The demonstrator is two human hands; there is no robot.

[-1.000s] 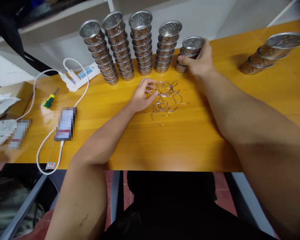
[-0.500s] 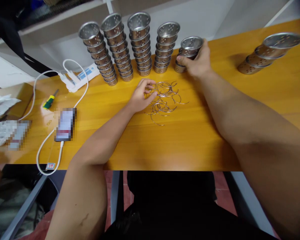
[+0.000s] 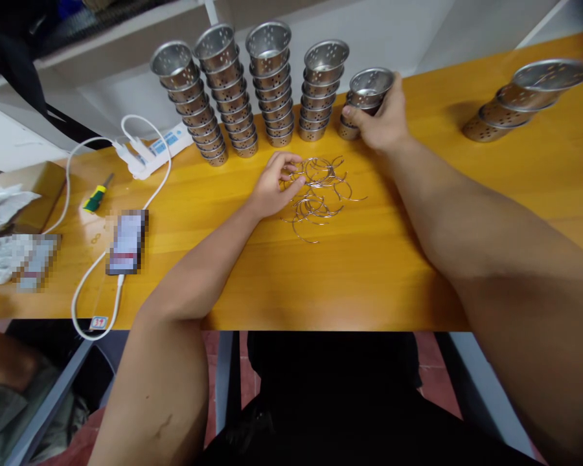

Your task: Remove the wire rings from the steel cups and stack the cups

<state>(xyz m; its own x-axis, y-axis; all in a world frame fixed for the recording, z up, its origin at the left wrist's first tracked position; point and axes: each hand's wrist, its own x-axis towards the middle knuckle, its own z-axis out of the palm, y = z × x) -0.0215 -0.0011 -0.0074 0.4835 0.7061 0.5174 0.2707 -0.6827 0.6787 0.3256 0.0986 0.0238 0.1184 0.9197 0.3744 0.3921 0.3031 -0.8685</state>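
My right hand is wrapped round a short stack of perforated metal cups, which stands upright on the wooden table. Its thumb presses on the near side of the stack, and the far fingers are hidden behind it. My left hand rests on the table, fingers loosely curled and apart, at the left edge of a loose heap of thin curved metal wires. The fingertips reach over some wires, and no wire is plainly gripped.
Several taller stacks of the same cups line the back of the table. Another stack leans at the right. On the left lie a phone with a white cable, a power strip, a screwdriver and a cardboard box.
Both my hands and the cup stacks stay practically where they were; the view has shifted very slightly. At the lower left, another person's limb has moved further into view.
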